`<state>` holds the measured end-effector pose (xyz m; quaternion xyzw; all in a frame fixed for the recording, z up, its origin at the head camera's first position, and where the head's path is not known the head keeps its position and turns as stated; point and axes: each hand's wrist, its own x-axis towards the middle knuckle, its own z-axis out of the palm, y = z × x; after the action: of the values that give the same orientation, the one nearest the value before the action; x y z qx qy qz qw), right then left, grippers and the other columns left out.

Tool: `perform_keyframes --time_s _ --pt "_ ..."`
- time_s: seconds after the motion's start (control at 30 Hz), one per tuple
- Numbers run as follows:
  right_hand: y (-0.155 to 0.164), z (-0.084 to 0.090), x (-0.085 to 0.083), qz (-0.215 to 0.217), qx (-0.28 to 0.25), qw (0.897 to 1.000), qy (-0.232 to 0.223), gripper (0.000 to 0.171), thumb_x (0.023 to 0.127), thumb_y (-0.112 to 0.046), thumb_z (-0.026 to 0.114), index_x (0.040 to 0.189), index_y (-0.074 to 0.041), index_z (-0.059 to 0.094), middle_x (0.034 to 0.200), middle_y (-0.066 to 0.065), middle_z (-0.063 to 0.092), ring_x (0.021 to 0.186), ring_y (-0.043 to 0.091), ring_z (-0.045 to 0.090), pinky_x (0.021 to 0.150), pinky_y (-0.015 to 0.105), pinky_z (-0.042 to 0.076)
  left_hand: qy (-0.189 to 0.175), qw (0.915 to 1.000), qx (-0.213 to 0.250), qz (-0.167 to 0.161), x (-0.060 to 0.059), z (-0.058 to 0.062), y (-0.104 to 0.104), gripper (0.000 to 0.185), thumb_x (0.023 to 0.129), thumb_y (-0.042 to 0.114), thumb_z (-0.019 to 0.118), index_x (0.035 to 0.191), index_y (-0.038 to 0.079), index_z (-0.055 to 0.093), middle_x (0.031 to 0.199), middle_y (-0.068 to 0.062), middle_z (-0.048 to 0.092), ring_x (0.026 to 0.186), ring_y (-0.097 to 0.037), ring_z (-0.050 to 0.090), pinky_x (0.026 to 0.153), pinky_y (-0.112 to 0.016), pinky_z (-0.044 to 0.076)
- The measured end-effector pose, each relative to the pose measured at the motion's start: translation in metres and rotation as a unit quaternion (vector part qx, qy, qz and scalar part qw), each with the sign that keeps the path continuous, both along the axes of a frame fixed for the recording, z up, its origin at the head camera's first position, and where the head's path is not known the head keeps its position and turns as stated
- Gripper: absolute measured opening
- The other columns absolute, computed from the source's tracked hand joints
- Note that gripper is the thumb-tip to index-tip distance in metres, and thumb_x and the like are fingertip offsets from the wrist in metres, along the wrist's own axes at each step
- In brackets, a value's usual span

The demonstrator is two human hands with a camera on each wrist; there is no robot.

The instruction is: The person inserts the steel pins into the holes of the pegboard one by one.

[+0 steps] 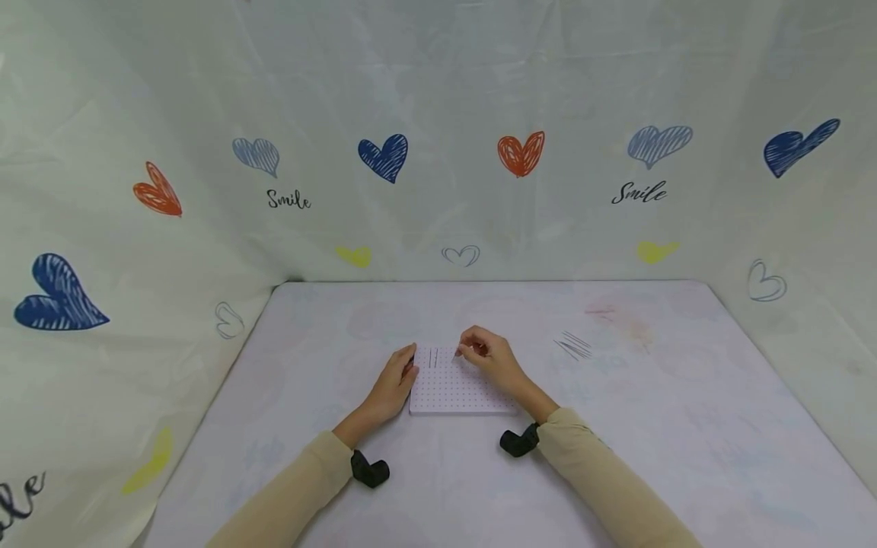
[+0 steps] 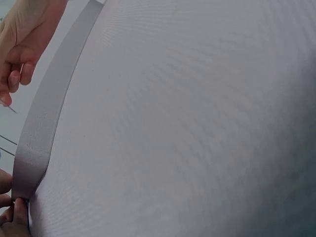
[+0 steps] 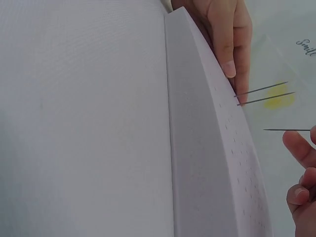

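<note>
A white dotted foam board [image 1: 455, 392] lies flat on the table. Two thin metal pins [image 1: 432, 357] stand in its far left corner, also visible as pins [image 3: 261, 91] in the right wrist view. My left hand [image 1: 392, 384] rests against the board's left edge with straight fingers [image 3: 228, 44] beside the standing pins. Over the board's far edge, my right hand [image 1: 489, 358] pinches a third pin [image 3: 285, 130] between its fingertips [image 3: 299, 148]. In the left wrist view the board's side [image 2: 44, 123] shows, with the right hand [image 2: 19, 44] above it.
Several loose pins [image 1: 572, 345] lie on the pale tablecloth [image 1: 658, 426] to the right of the board. Heart-printed sheeting [image 1: 438, 152] walls the table at the back and on both sides. A black wrist camera [image 1: 517, 441] sits on each forearm.
</note>
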<state>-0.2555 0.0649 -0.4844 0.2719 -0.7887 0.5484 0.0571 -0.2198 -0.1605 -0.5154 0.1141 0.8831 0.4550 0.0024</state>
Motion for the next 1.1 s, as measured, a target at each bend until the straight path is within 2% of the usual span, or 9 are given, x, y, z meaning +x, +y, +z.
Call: perform_keyframes --time_s 0.17,0.37,0.6,0.8,1.1 --pt "-0.006 -0.016 -0.007 -0.006 0.002 1.0 0.001 0.005 0.093 0.007 0.063 0.095 0.002 0.065 0.086 0.015 0.072 0.066 0.02 0.046 0.058 0.018 0.034 -0.004 1.0 -0.002 0.002 0.001 0.001 0.0 0.052 0.106 0.008 0.045 0.153 -0.008 0.028 0.156 -0.025 0.03 0.145 -0.036 0.028 0.117 -0.047 0.027" --pt "-0.01 -0.019 -0.007 0.006 0.003 1.0 -0.001 0.007 0.094 0.0 0.065 0.096 -0.006 0.066 0.088 0.006 0.073 0.068 0.011 0.047 0.059 0.02 0.038 -0.003 1.0 -0.004 0.0 0.001 0.001 -0.001 0.052 0.106 0.007 0.046 0.152 -0.008 0.028 0.155 -0.025 0.031 0.144 -0.036 0.03 0.116 -0.047 0.029" --pt "-0.014 -0.022 -0.006 0.01 0.027 0.999 -0.013 0.005 0.096 -0.004 0.064 0.097 -0.009 0.066 0.089 -0.003 0.069 0.073 0.013 0.051 0.064 0.022 0.042 -0.01 0.9999 0.003 -0.002 0.0 0.002 0.0 0.052 0.106 0.007 0.046 0.152 -0.008 0.028 0.155 -0.026 0.03 0.144 -0.036 0.03 0.116 -0.046 0.029" --pt "-0.015 -0.022 -0.005 0.005 0.05 0.999 -0.016 0.004 0.096 -0.006 0.064 0.099 -0.007 0.067 0.093 -0.003 0.068 0.079 0.013 0.053 0.069 0.024 0.044 -0.005 1.0 0.006 -0.006 0.002 0.004 0.0 0.051 0.106 0.005 0.046 0.151 -0.011 0.028 0.154 -0.029 0.03 0.143 -0.039 0.031 0.115 -0.048 0.03" --pt "-0.018 -0.022 -0.005 0.009 0.076 0.997 0.008 0.007 0.097 -0.009 0.065 0.101 -0.005 0.067 0.093 -0.001 0.066 0.081 0.013 0.051 0.071 0.026 0.045 -0.008 0.9999 0.008 -0.003 0.001 0.003 0.0 0.052 0.106 0.006 0.046 0.152 -0.009 0.028 0.155 -0.027 0.03 0.144 -0.036 0.031 0.115 -0.046 0.031"
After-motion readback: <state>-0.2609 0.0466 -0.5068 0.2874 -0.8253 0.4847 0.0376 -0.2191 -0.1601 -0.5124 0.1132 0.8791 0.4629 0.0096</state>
